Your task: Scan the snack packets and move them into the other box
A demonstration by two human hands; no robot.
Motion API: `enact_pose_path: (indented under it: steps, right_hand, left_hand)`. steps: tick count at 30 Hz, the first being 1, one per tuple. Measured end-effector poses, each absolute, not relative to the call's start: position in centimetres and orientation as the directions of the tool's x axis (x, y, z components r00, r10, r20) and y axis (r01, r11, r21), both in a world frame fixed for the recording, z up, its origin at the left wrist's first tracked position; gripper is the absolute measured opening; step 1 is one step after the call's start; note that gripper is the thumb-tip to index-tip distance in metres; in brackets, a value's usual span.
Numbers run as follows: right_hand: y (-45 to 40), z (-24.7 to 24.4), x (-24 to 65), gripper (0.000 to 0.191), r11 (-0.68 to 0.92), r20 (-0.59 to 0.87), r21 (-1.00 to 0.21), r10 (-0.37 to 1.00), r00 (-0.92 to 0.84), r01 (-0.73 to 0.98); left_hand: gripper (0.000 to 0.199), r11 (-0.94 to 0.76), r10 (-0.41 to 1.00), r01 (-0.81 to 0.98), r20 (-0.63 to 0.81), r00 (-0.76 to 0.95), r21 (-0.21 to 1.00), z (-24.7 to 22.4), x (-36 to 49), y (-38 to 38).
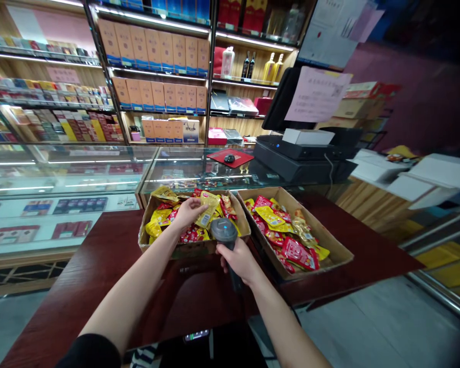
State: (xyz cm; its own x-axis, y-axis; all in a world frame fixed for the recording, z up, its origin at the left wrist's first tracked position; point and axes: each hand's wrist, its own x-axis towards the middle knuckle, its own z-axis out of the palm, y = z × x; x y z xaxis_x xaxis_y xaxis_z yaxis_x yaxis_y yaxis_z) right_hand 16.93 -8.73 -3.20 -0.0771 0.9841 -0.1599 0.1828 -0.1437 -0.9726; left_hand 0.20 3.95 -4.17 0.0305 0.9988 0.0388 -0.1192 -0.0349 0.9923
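At your far left, a glass display case [61, 179] holds goods on lit levels, and beside it the dark red counter [92, 266] spreads out before you. On the counter, just right of that, sits the first cardboard box [240, 214], open-topped and heaped with yellow and red snack packets [157, 222]. Your left hand [187, 213] reaches over this box, its thumb and fingers pinching the upper part of one yellow packet [208, 204]. That packet stands tilted up above the others, with the side that bears a barcode turned towards you; whether its lower edge touches the pile, you cannot tell. Just to its right is the dark grey head of a handheld scanner [224, 230], with a small blue light on top. Your right hand [239, 258] is closed around the scanner's handle, in front of the first box. Behind, a black mouse [229, 159] lies on a red mat [217, 156]. Next comes the second cardboard box [318, 230], set at an angle close beside the first and partly filled with similar packets. Beyond it stand a black monitor [279, 102] and, at far right, white cartons [387, 168]
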Motion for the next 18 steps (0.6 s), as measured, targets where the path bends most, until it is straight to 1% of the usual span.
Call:
enact_pose_path:
  steps: [2, 4, 7, 9, 12, 14, 18]
  right_hand:
    - [-8.7, -3.5, 17.1, 0.01, -0.139, -0.153, -0.975, 0.986, -0.072, 0.176]
    - [-8.8, -3.6, 17.3, 0.01, -0.136, -0.15, -0.976, 0.986, -0.074, 0.171]
    - [-8.8, -3.7, 17.4, 0.012, -0.128, -0.142, -0.98, 0.986, -0.086, 0.153]
    - [-8.9, -3.7, 17.4, 0.013, -0.124, -0.139, -0.983, 0.985, -0.103, 0.138]
    - [-9.0, -3.6, 17.0, 0.014, -0.132, -0.148, -0.983, 0.98, -0.13, 0.126]
    - [-9.0, -3.5, 16.6, 0.014, -0.139, -0.155, -0.983, 0.979, -0.134, 0.119]
    - [-9.0, -3.3, 15.8, 0.012, -0.149, -0.165, -0.981, 0.977, -0.133, 0.124]
  left_hand:
    - [0.055, 0.017, 0.996, -0.148, -0.004, 0.091, 0.989, -4.3, 0.1, 4.0]
    - [0.06, 0.081, 0.985, -0.191, -0.049, 0.167, 0.978, -4.3, 0.0, 4.0]
    - [0.066, 0.124, 0.971, -0.243, -0.068, 0.227, 0.962, -4.2, -0.1, 3.9]
    - [0.063, 0.119, 0.973, -0.268, -0.058, 0.225, 0.956, -4.1, 0.0, 3.8]
    - [0.054, 0.111, 0.984, -0.291, -0.065, 0.163, 0.95, -4.0, 0.1, 3.9]
    - [0.052, 0.137, 0.985, -0.318, -0.096, 0.143, 0.938, -4.0, 0.1, 4.1]
    - [0.051, 0.21, 0.973, -0.366, -0.155, 0.173, 0.907, -3.8, 0.1, 4.2]
